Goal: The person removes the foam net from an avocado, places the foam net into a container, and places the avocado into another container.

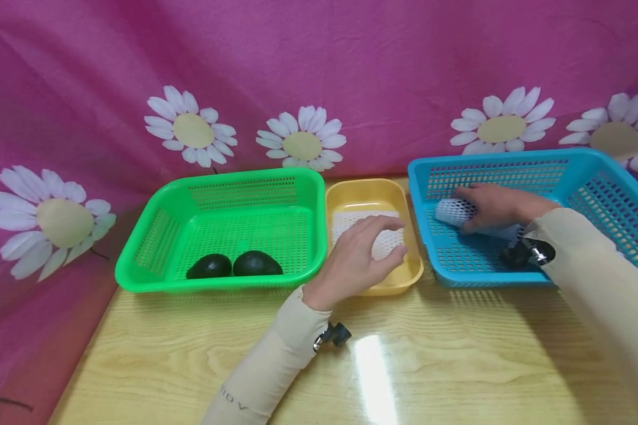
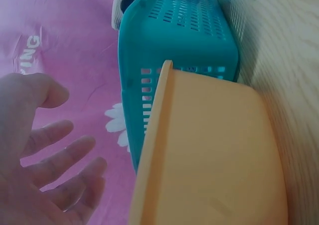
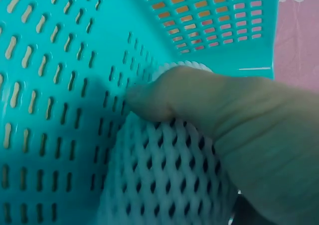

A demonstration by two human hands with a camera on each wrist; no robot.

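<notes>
While our right hand (image 1: 489, 206), in the blue basket (image 1: 500, 157), grips a white foam net (image 1: 449, 211) whose long axis runs under the palm toward the wrist, our left hand (image 1: 353, 260), fingers parted, hangs above the yellow tray (image 1: 410, 270), the net off to its right.

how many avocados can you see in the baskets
2: the left avocado and the right avocado, side by side near the front of the green basket. Others may be hidden, perhaps inside the white foam net the right hand holds.
</notes>
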